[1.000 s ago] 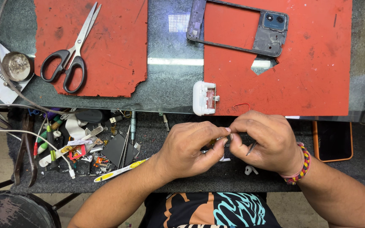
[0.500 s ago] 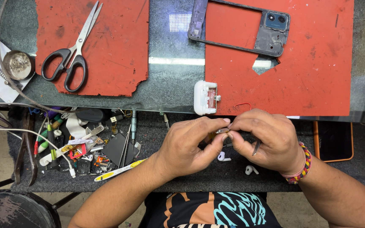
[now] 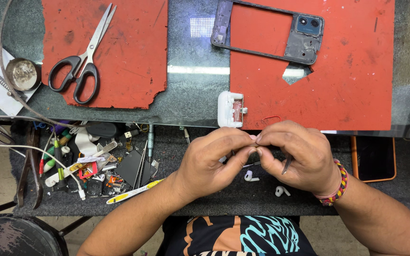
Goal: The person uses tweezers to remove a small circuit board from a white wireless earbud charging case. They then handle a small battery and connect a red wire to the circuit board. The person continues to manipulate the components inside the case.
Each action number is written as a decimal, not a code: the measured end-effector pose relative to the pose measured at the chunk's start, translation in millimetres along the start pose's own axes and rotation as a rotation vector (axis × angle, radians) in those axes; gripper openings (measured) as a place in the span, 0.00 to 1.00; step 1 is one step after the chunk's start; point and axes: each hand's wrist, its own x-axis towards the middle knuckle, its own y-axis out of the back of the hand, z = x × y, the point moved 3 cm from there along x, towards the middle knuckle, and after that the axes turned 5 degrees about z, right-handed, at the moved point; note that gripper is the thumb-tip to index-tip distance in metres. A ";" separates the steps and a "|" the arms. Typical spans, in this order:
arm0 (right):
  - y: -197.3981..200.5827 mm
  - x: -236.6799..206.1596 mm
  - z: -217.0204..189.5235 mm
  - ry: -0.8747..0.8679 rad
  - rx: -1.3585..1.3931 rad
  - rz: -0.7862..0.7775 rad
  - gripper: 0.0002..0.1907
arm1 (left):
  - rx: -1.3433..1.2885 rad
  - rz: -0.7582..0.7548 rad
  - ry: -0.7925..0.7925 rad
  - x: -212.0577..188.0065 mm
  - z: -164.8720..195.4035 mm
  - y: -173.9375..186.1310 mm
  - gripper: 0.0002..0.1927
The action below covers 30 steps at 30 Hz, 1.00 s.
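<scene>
Since a moment ago the hands have drawn closer, fingertips now pressed together. The left hand (image 3: 214, 159) and right hand (image 3: 297, 156) pinch a tiny part, mostly hidden, above two white earbuds (image 3: 250, 176) on the dark mat (image 3: 214, 199); the right also grips tweezers (image 3: 286, 166). Judged: fine fitting work, needing steady, light pressure.

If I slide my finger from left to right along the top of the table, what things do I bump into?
Round metal tin → black-handled scissors → left red mat → phone frame with camera block → right red mat.
</scene>
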 end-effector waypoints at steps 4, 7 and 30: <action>0.1 0.9 -2.9 0.030 -0.042 0.004 0.10 | -0.005 -0.004 0.004 -1.7 0.9 1.3 0.11; 0.2 1.3 -3.6 0.046 -0.039 0.013 0.12 | -0.010 -0.014 0.025 -2.5 0.8 1.3 0.12; -1.8 -6.5 3.0 0.118 0.002 0.025 0.10 | -0.074 -0.023 -0.020 -7.2 -4.0 0.7 0.13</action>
